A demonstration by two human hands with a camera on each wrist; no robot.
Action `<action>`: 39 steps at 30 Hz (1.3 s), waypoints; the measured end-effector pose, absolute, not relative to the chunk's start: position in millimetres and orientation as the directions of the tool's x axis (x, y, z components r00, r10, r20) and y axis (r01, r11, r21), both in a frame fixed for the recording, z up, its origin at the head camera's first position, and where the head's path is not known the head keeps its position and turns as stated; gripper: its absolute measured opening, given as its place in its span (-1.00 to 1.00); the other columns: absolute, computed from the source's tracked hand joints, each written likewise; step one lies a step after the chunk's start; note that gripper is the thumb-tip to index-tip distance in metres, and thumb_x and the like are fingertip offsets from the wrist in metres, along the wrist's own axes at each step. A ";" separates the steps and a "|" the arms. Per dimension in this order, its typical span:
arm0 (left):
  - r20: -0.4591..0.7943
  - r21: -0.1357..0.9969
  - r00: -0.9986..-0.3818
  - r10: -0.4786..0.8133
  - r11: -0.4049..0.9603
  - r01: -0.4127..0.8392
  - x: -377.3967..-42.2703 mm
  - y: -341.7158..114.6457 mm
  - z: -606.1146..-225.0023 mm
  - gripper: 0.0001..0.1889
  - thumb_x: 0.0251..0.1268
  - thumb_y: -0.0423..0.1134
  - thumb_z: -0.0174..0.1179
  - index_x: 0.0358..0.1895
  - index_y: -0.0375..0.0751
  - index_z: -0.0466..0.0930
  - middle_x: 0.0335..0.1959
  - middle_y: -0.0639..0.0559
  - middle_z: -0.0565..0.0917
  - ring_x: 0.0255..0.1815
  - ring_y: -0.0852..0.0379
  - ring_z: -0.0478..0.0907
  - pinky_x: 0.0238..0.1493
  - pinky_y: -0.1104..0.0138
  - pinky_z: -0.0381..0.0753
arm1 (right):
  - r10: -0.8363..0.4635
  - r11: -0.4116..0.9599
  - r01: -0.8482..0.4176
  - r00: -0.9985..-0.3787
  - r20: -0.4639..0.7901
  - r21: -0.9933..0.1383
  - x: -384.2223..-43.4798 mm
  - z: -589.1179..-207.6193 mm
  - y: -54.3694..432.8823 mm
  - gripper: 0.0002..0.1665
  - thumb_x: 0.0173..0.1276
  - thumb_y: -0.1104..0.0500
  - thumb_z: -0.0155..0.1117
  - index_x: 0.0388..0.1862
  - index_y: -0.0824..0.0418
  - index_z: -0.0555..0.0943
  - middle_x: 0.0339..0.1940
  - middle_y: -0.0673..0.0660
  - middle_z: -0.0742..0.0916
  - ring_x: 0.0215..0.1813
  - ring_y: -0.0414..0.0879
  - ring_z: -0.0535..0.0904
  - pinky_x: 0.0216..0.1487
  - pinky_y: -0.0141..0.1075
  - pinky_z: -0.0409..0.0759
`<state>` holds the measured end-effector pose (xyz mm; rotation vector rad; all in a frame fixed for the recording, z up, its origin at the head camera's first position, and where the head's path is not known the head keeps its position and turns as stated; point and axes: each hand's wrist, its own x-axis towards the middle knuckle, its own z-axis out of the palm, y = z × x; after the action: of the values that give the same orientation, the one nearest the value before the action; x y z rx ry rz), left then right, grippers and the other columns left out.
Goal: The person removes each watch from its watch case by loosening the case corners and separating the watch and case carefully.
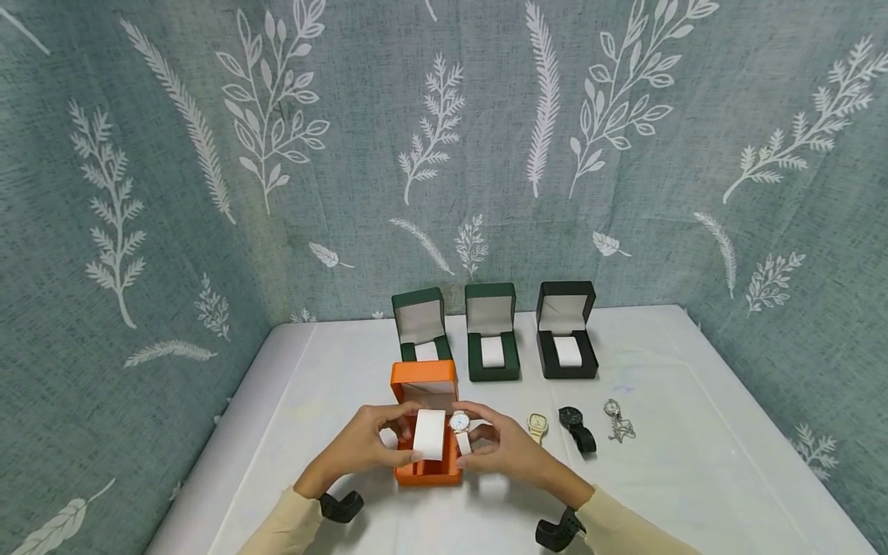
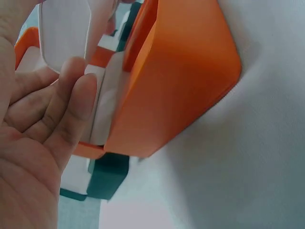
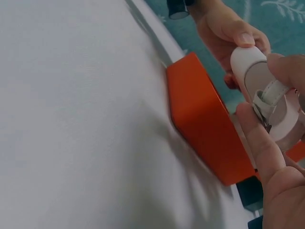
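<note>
My left hand (image 1: 371, 439) pinches a white watch cushion (image 1: 429, 434) between thumb and fingers, above an orange watch box (image 1: 428, 475) whose lid stands up. Close on its right, my right hand (image 1: 502, 445) holds a wristwatch (image 1: 459, 422) with a white strap and a round pale dial. In the right wrist view the buckled strap (image 3: 274, 93) forms a loop beside the end of the cushion (image 3: 243, 64). How far the loop sits over the cushion, I cannot tell. The left wrist view shows the cushion (image 2: 64, 31) over the box (image 2: 176, 71).
Behind stand two green watch boxes (image 1: 475, 371) and a black one (image 1: 546, 364), all with lids up and white cushions inside. To the right lie a gold watch (image 1: 537, 425), a black watch (image 1: 577, 428) and a silver chain watch (image 1: 616, 420). A patterned curtain (image 1: 375, 154) surrounds the white table (image 1: 333, 362).
</note>
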<state>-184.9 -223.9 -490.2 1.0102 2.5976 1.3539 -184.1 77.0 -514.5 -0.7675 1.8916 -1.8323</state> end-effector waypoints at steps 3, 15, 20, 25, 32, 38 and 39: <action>0.236 0.759 -0.801 0.550 0.411 0.506 -183.7 -225.7 -491.9 -0.28 0.13 -0.02 0.57 0.34 -0.22 0.57 -0.34 0.10 0.70 -0.28 0.13 0.65 -0.06 0.24 0.65 | -0.613 -0.003 -0.109 -0.785 0.088 -0.994 -182.7 -514.8 82.7 0.01 0.24 0.27 0.58 0.61 0.07 0.30 0.37 0.19 0.48 0.10 0.07 0.61 0.02 -0.15 0.70; 0.203 0.772 -0.829 0.521 0.436 0.463 -182.2 -230.8 -496.2 -0.28 0.13 -0.02 0.57 0.33 -0.26 0.57 -0.34 0.14 0.68 -0.26 0.15 0.63 -0.07 0.20 0.64 | -0.553 -0.016 -0.088 -0.829 0.083 -0.996 -184.7 -521.5 100.4 0.06 0.19 0.28 0.61 0.61 0.17 0.27 0.39 0.27 0.44 -0.05 0.09 0.71 -0.02 -0.15 0.70; 0.192 0.763 -0.834 0.517 0.456 0.458 -181.5 -230.4 -496.4 -0.26 0.12 0.02 0.57 0.33 -0.28 0.58 -0.33 0.16 0.68 -0.24 0.16 0.63 -0.12 0.18 0.65 | -0.527 -0.007 -0.078 -0.847 0.070 -0.997 -182.1 -522.7 102.4 0.05 0.19 0.28 0.60 0.60 0.22 0.27 0.32 0.30 0.46 0.03 0.11 0.68 0.00 -0.20 0.68; 0.214 0.756 -0.823 0.526 0.445 0.480 -182.2 -230.9 -497.2 -0.27 0.12 0.00 0.57 0.32 -0.27 0.58 -0.33 0.14 0.69 -0.25 0.15 0.64 -0.13 0.18 0.66 | -0.503 0.041 -0.088 -0.863 0.055 -0.995 -181.3 -523.1 101.7 0.02 0.21 0.26 0.60 0.59 0.20 0.29 0.29 0.29 0.50 0.16 0.12 0.62 0.07 -0.23 0.62; 0.228 0.749 -0.814 0.533 0.438 0.497 -183.4 -231.3 -498.0 -0.28 0.12 0.00 0.57 0.32 -0.24 0.58 -0.34 0.13 0.69 -0.26 0.16 0.64 -0.14 0.18 0.65 | -0.447 0.199 -0.137 -0.894 0.034 -0.970 -180.8 -522.4 100.0 -0.01 0.23 0.10 0.61 0.57 0.15 0.33 0.19 0.20 0.61 -0.11 -0.05 0.63 0.03 -0.21 0.54; 0.229 0.743 -0.813 0.535 0.444 0.502 -183.7 -231.1 -498.3 -0.28 0.12 0.01 0.57 0.32 -0.24 0.59 -0.35 0.13 0.69 -0.27 0.18 0.63 -0.13 0.20 0.65 | -0.420 0.197 -0.075 -0.908 -0.015 -0.978 -179.8 -522.7 97.4 0.00 0.22 0.10 0.61 0.57 0.21 0.32 0.14 0.23 0.61 -0.20 -0.08 0.66 -0.09 -0.29 0.60; 0.228 0.742 -0.814 0.535 0.445 0.501 -183.6 -231.1 -498.3 -0.28 0.12 0.02 0.57 0.32 -0.24 0.58 -0.35 0.13 0.69 -0.27 0.18 0.63 -0.13 0.19 0.65 | -0.413 0.184 -0.058 -0.910 -0.024 -0.981 -179.9 -522.8 96.6 0.00 0.22 0.12 0.61 0.56 0.23 0.31 0.12 0.25 0.61 -0.22 -0.07 0.67 -0.11 -0.28 0.63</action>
<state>-183.6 -231.1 -498.3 0.9450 2.6371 1.3329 -179.9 96.6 -522.8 -0.4487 2.1799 -1.7864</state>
